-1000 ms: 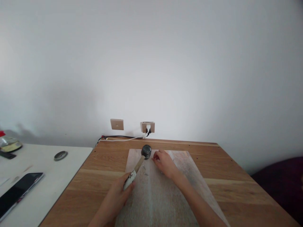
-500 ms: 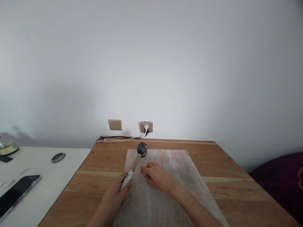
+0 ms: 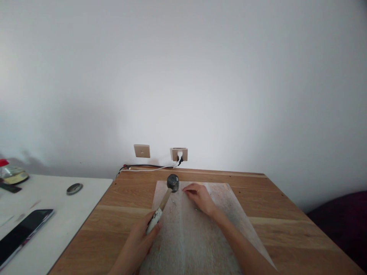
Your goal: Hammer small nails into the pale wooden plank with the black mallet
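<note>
My left hand (image 3: 140, 238) is wrapped round the pale handle of a hammer (image 3: 166, 198), whose dark round head hovers over the far part of a translucent white sheet (image 3: 189, 236) spread on a wooden table (image 3: 286, 214). My right hand (image 3: 200, 196) lies on the sheet just right of the hammer head, fingers pinched together near the sheet's far edge. Whatever they pinch is too small to make out. A few tiny specks lie on the sheet between the hands.
A white table (image 3: 57, 221) stands at the left with a dark phone (image 3: 24, 233), a small round lid (image 3: 74, 188) and a bottle (image 3: 10, 173). On the wall behind are a switch plate (image 3: 141, 151) and a socket (image 3: 179, 154) with a plugged cable.
My right hand slid back toward me and left half a second ago, then returned to the far edge of the sheet. The hammer stayed raised in my left hand.
</note>
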`<state>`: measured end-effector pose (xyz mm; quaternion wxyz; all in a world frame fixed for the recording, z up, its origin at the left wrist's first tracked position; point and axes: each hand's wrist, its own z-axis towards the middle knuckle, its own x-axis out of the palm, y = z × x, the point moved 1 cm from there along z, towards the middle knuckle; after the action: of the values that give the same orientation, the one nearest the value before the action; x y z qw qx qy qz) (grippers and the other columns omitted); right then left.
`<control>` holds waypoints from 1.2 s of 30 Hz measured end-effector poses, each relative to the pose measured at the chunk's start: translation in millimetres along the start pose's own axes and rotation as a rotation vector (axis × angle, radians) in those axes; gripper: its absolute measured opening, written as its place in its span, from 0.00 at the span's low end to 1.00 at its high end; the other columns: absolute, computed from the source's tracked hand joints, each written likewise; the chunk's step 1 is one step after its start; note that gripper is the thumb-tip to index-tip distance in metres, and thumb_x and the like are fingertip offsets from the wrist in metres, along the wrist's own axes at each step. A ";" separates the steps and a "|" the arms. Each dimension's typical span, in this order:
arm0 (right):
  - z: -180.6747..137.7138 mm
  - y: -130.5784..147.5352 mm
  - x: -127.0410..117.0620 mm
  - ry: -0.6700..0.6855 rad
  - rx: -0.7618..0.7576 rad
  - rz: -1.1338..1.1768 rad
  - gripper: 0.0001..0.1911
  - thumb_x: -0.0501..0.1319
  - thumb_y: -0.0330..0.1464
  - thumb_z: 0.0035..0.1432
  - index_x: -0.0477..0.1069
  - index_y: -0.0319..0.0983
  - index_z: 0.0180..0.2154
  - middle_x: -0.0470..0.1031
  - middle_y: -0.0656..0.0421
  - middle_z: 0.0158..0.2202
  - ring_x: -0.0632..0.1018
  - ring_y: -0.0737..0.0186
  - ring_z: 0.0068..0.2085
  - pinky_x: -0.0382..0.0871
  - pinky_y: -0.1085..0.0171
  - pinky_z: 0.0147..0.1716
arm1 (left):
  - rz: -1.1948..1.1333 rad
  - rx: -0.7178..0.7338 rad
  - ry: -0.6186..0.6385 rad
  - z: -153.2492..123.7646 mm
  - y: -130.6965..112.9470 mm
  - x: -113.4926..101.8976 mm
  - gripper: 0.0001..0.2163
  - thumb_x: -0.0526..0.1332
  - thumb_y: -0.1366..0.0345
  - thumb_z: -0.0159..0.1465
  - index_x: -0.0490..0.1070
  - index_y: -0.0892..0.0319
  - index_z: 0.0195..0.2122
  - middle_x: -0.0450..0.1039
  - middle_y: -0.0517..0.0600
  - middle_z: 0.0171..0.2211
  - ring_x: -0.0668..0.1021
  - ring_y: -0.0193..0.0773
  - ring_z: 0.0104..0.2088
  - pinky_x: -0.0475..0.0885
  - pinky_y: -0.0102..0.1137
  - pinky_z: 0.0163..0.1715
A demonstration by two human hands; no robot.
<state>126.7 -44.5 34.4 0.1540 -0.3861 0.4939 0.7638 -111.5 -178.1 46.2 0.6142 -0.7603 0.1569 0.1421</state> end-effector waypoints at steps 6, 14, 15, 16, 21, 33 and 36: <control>14.7 -10.8 12.0 -0.092 0.020 0.040 0.14 0.59 0.23 0.58 0.82 0.38 0.40 0.84 0.52 0.41 0.82 0.56 0.42 0.72 0.61 0.46 | 0.003 0.035 -0.012 6.8 -6.1 4.3 0.25 0.59 0.48 0.62 0.74 0.60 0.54 0.76 0.49 0.27 0.78 0.44 0.31 0.72 0.30 0.31; 8.6 -11.3 13.6 -0.097 0.049 0.067 0.13 0.60 0.21 0.55 0.80 0.39 0.37 0.82 0.55 0.38 0.81 0.60 0.39 0.73 0.65 0.42 | 0.008 0.049 0.074 5.4 -10.5 11.9 0.27 0.55 0.47 0.63 0.68 0.61 0.56 0.74 0.48 0.30 0.73 0.37 0.25 0.69 0.29 0.27; 8.0 -11.2 13.3 -0.100 0.054 0.064 0.13 0.60 0.21 0.55 0.79 0.39 0.37 0.82 0.56 0.38 0.81 0.61 0.39 0.72 0.65 0.42 | 0.003 0.031 0.081 4.4 -10.9 13.1 0.28 0.54 0.47 0.64 0.67 0.61 0.57 0.72 0.46 0.28 0.71 0.36 0.24 0.68 0.28 0.25; 7.6 -10.9 13.1 -0.100 0.059 0.060 0.13 0.60 0.21 0.55 0.79 0.39 0.37 0.82 0.56 0.38 0.81 0.61 0.39 0.72 0.66 0.42 | -0.004 0.011 0.089 3.5 -11.2 14.3 0.29 0.54 0.46 0.64 0.65 0.61 0.58 0.69 0.44 0.25 0.69 0.35 0.22 0.66 0.28 0.24; 8.5 -7.0 10.9 -0.082 0.085 0.014 0.09 0.61 0.22 0.54 0.76 0.39 0.37 0.80 0.57 0.34 0.79 0.61 0.35 0.69 0.67 0.37 | -0.057 -0.025 0.118 1.0 -12.1 16.7 0.32 0.54 0.43 0.62 0.62 0.61 0.60 0.61 0.39 0.21 0.64 0.32 0.18 0.60 0.26 0.19; 13.3 -6.6 9.0 -0.009 0.105 -0.126 0.06 0.65 0.32 0.62 0.75 0.37 0.33 0.79 0.56 0.36 0.78 0.59 0.40 0.69 0.62 0.42 | -0.015 0.013 0.130 7.7 -20.5 17.7 0.27 0.54 0.45 0.63 0.66 0.60 0.56 0.64 0.42 0.23 0.65 0.33 0.19 0.61 0.27 0.19; 11.4 -9.5 2.0 -0.008 0.101 -0.143 0.04 0.67 0.31 0.58 0.77 0.36 0.35 0.78 0.52 0.39 0.78 0.56 0.42 0.67 0.64 0.42 | 0.000 0.030 0.136 12.5 -19.9 19.6 0.25 0.54 0.47 0.63 0.67 0.59 0.53 0.66 0.43 0.25 0.66 0.34 0.20 0.61 0.27 0.20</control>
<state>126.3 -30.4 29.3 0.2293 -0.4090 0.5024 0.7265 -85.7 -163.2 53.4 0.6133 -0.7590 0.2004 0.0880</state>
